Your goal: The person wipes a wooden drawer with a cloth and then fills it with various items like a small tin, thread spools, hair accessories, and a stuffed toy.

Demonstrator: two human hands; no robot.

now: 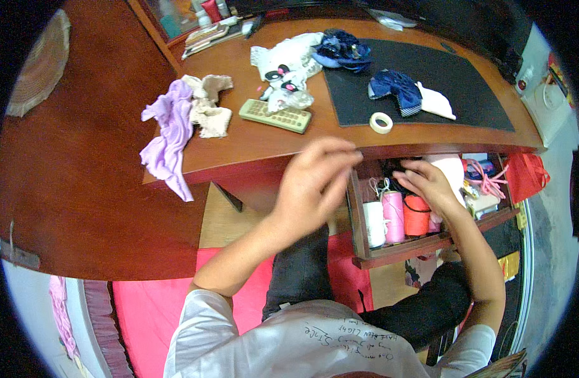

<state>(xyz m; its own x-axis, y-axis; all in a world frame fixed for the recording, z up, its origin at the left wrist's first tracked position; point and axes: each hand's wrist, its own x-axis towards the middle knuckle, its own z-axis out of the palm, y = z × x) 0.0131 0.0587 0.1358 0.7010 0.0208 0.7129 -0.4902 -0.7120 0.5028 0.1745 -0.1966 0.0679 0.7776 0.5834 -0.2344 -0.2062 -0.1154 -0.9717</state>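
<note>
My left hand is raised in front of the desk edge, beside the left wall of an open drawer. Its fingers are bent and a little apart from the thumb, and nothing shows in them. Over the drawer, my right hand has its fingers loosely spread near a dark item that I cannot make out. Below it stand a white thread spool, a pink thread spool and an orange-red one. A pink cord lies at the drawer's right side.
On the desk lie a lilac cloth, a beige lacy cloth, a pale green remote control and a white plastic bag. A tape roll and blue fabric rest on a black mat. A red bag hangs right.
</note>
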